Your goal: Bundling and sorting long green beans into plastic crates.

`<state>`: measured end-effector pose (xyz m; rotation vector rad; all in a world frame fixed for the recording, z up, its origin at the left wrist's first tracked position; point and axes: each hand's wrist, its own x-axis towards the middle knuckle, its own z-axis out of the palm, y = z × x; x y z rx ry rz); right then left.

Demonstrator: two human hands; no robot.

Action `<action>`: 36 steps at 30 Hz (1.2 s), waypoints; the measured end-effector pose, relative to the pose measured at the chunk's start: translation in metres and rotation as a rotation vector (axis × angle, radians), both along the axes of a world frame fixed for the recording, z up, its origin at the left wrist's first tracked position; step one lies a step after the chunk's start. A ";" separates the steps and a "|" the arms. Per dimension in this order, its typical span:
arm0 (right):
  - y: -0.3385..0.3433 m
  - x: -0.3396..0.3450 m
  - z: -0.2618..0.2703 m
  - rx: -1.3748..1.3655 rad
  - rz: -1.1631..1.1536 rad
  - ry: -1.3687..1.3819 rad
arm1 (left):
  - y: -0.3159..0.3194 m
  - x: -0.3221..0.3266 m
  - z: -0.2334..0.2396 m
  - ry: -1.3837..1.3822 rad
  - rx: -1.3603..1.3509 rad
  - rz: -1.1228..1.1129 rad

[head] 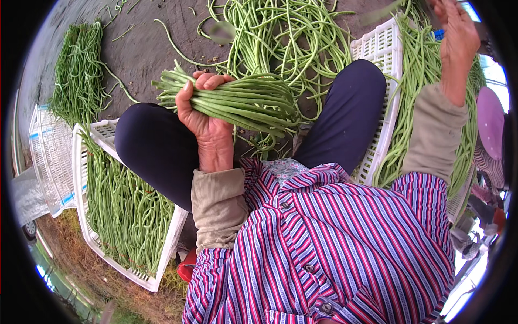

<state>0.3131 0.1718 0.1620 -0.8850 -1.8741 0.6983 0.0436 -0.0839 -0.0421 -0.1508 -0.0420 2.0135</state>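
My left hand (pixel 206 103) is closed around a thick bundle of long green beans (pixel 251 101), held above the ground between my knees. The stem ends stick out on the left of my fist, and the beans curve away to the right. At the upper right, my right hand (pixel 457 32) is raised over a white plastic crate (pixel 378 44) heaped with loose long beans (pixel 421 69). A blurred green strip shows left of that hand; whether the fingers hold anything is not clear. More loose long beans (pixel 283 36) lie tangled on the ground ahead.
Left of my knee stands a white crate (pixel 81 202) with bundled long beans (pixel 125 206). Beyond it are another white crate (pixel 52 162) and a darker green upright bundle of beans (pixel 77 73). Other people, partly visible, are at the far right, near a pink rounded thing (pixel 489 121).
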 end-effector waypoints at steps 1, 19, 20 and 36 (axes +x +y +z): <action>0.004 -0.006 0.005 0.161 -0.348 -0.003 | 0.001 0.000 0.002 -0.015 0.052 -0.019; -0.135 -0.100 -0.133 -0.919 0.984 -0.291 | -0.002 0.001 0.023 -0.031 0.364 -0.025; -0.138 -0.098 -0.122 -1.006 0.986 -0.210 | -0.001 0.001 0.023 -0.033 0.369 -0.045; -0.140 -0.093 -0.111 -1.497 0.813 0.121 | 0.004 0.004 0.015 -0.077 0.391 -0.081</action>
